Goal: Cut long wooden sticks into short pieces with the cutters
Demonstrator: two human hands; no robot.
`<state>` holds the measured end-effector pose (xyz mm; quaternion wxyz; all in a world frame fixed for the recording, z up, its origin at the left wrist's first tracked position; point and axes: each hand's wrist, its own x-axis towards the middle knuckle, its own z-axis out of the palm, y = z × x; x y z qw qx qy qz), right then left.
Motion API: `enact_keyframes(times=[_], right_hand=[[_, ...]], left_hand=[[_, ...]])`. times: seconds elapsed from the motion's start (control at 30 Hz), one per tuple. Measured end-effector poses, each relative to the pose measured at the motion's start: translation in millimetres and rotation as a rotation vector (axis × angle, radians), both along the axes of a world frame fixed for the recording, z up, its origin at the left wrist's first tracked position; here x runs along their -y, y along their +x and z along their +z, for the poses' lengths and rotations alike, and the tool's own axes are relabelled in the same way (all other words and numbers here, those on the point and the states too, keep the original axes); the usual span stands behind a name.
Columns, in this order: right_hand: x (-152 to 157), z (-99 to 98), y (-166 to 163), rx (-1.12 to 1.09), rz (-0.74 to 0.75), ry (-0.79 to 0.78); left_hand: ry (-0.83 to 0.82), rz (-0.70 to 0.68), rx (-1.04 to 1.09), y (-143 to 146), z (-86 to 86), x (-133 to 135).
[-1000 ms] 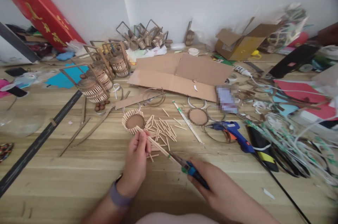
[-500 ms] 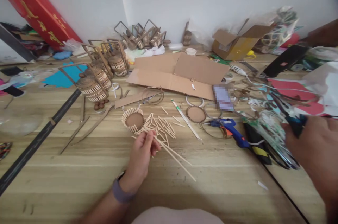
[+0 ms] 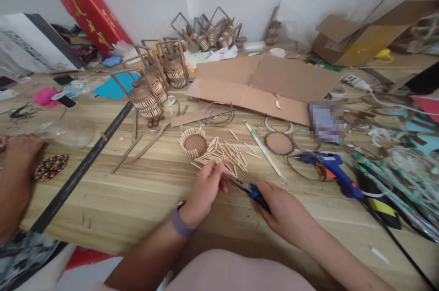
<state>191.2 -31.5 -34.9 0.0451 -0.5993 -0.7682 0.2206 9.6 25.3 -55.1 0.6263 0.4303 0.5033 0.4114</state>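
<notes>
My left hand (image 3: 207, 186) is closed in a pinch on thin wooden sticks, mostly hidden by the fingers and the tool in front. In my right hand (image 3: 283, 208) are pliers (image 3: 255, 192) with blue and black handles, their jaws at my left fingertips. Short cut sticks (image 3: 236, 156) lie in a loose pile just beyond the hands. Behind the pile, a round cardboard base (image 3: 195, 144) has short sticks standing around most of its rim. Another cardboard disc (image 3: 279, 143) with a dark edging lies to the right, without upright sticks.
A blue glue gun (image 3: 338, 172) lies at right, its black cord running to the front. Small stick-sided buckets (image 3: 146, 101) stand at left. Flattened cardboard (image 3: 247, 85) covers the table's back middle. Another person's arm (image 3: 15, 177) rests at the left edge beside colourful beads (image 3: 51, 166).
My right hand has come in from the far right with the pliers to my left fingertips. The view has turned left, bringing another person's arm into sight.
</notes>
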Motion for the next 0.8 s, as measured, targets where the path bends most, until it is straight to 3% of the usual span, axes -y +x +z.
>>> enact_keyframes(times=[0.13, 0.2, 0.4, 0.7, 0.8], right_hand=[[6.8, 2.2, 6.1, 0.059, 0.08, -0.025], [10.7, 2.6, 0.5, 0.079, 0.148, -0.03], [9.2, 1.5, -19.1, 0.267, 0.326, -0.016], [-26.7, 1.6, 0.5, 0.328, 0.122, 0.049], [-28.9, 2.0, 11.9, 0.171, 0.051, 0.054]], left_hand=[[0.165, 0.36, 0.096, -17.9, 12.4, -15.8], [0.233, 0.461, 0.143, -25.3, 17.6, -21.8], [0.209, 0.409, 0.198, -27.7, 18.7, -23.0], [0.175, 0.378, 0.187, -27.6, 16.5, -23.7], [0.177, 0.366, 0.155, -25.8, 15.3, -22.7]])
